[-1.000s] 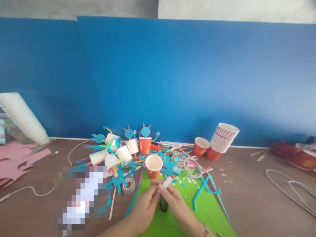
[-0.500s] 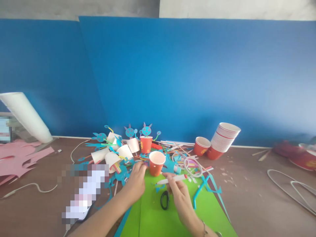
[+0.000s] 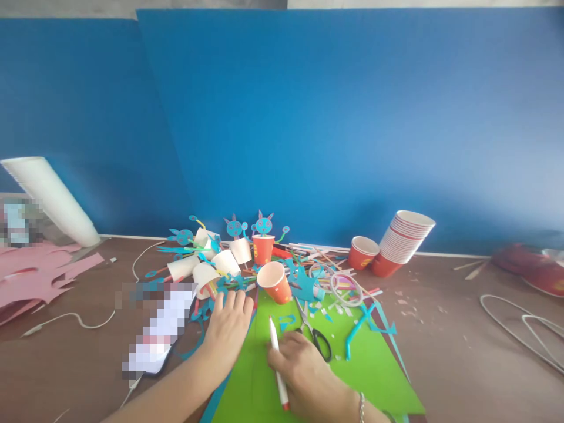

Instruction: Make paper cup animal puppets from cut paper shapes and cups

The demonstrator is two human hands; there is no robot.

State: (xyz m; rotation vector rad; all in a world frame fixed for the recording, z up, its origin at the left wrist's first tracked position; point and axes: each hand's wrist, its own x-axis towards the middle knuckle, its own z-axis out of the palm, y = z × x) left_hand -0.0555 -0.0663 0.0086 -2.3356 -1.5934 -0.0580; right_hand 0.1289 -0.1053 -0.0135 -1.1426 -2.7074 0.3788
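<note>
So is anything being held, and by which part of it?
A white marker, gripped near its middle by the right hand. Nothing shows in the left hand.

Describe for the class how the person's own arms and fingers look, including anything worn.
No sleeve shows on the left forearm or right forearm. The left fingers and right fingers are ungloved. A silvery bracelet, apparently linked, circles the right wrist; none shows on the left.

A broad blue panel (image 3: pixel 282 117) stands behind a brown tabletop (image 3: pixel 458 346), a pale wall (image 3: pixel 374 3) showing above its top edge, as soft light washes the panel's right side and leaves the left darker.
</note>
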